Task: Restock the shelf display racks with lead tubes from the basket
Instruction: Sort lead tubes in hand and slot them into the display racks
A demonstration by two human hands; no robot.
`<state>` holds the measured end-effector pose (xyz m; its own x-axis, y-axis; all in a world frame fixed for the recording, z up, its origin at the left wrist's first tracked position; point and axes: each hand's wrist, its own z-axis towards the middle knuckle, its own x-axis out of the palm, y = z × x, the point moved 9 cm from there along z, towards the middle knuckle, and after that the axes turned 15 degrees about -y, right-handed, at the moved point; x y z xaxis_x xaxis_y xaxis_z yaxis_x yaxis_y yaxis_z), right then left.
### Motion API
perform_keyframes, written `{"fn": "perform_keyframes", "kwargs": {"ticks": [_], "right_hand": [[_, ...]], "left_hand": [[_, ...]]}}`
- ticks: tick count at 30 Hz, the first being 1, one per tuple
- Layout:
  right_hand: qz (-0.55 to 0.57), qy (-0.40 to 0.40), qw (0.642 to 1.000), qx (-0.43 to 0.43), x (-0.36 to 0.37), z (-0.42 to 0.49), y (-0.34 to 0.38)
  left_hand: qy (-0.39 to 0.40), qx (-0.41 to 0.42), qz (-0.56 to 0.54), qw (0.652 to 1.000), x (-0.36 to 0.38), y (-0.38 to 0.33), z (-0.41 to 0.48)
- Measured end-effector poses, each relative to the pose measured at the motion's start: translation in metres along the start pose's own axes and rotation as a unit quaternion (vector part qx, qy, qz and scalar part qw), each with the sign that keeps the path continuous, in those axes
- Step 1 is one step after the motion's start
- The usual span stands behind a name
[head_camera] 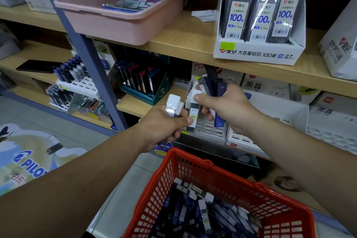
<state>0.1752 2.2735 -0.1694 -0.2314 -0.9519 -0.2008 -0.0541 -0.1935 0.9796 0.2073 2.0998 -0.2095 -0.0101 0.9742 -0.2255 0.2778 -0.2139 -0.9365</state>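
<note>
I judge restocking barely begun: left grip (164,123) clutches white-capped lead tubes (172,105), right grip (229,108) holds a dark bundle (214,85), display rack (209,129) slots mostly vacant, basket (173,179) heavily loaded.

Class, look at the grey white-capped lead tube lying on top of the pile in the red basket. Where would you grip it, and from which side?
Pinch the lead tube across its long sides near mid-length, with the fingers coming down through the open top of the red basket. It lies flat and uppermost, and the mesh walls would probably block a sideways approach.
</note>
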Motion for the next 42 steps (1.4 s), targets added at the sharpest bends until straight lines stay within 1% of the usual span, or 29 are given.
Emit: {"fn": "perform_keyframes", "kwargs": {"ticks": [3, 6, 9, 12, 17, 23, 26, 30, 32, 33, 35, 38, 40, 42], "right_hand": [[-0.044, -0.011, 0.999, -0.027, 0.0, 0.004, 0.007], [-0.078, -0.059, 0.994, -0.057, -0.001, 0.008, 0.009], [-0.114, -0.074, 0.986, -0.094, 0.003, 0.006, 0.009], [-0.113, -0.069, 0.987, -0.093, 0.008, 0.006, 0.002], [-0.15, -0.054, 0.977, -0.144, 0.016, 0.001, 0.001], [-0.18, -0.057, 0.966, -0.177, 0.014, 0.0, 0.004], [-0.189, -0.036, 0.965, -0.18, 0.018, -0.002, 0.0], [-0.231, -0.042, 0.939, -0.25, 0.024, -0.006, -0.001], [-0.242, -0.031, 0.933, -0.265, 0.029, -0.007, -0.001], [-0.241, -0.028, 0.935, -0.258, 0.03, -0.007, -0.002], [-0.202, -0.042, 0.955, -0.212, 0.025, -0.007, -0.004], [-0.103, -0.072, 0.989, -0.08, 0.015, -0.005, -0.007], [-0.055, -0.056, 0.997, 0.011, 0.013, -0.006, -0.01], [-0.026, -0.013, 0.996, 0.084, 0.015, -0.01, -0.014]], "left_hand": [[-0.002, -0.007, 0.018, 1.0, -0.004, 0.003, 0.001], [-0.044, -0.057, -0.008, 0.997, -0.02, 0.013, 0.007], [-0.041, -0.082, -0.017, 0.996, -0.023, 0.02, 0.006], [-0.032, -0.077, 0.027, 0.996, -0.027, 0.025, 0.004], [-0.02, -0.079, -0.021, 0.996, -0.033, 0.028, 0.004], [-0.02, -0.087, 0.033, 0.995, -0.035, 0.032, 0.002], [0.001, -0.086, 0.015, 0.996, -0.032, 0.033, 0.002], [0.005, -0.084, -0.017, 0.996, -0.029, 0.03, 0.0], [-0.005, -0.078, -0.036, 0.996, -0.031, 0.027, 0.001], [-0.009, -0.072, -0.038, 0.997, -0.032, 0.025, 0.0], [-0.012, -0.059, -0.04, 0.997, -0.034, 0.022, 0.0], [-0.017, -0.042, -0.055, 0.997, -0.035, 0.019, 0.002], [-0.017, -0.036, -0.066, 0.997, -0.033, 0.016, 0.001], [-0.009, -0.034, -0.088, 0.995, -0.028, 0.011, -0.001]]}}
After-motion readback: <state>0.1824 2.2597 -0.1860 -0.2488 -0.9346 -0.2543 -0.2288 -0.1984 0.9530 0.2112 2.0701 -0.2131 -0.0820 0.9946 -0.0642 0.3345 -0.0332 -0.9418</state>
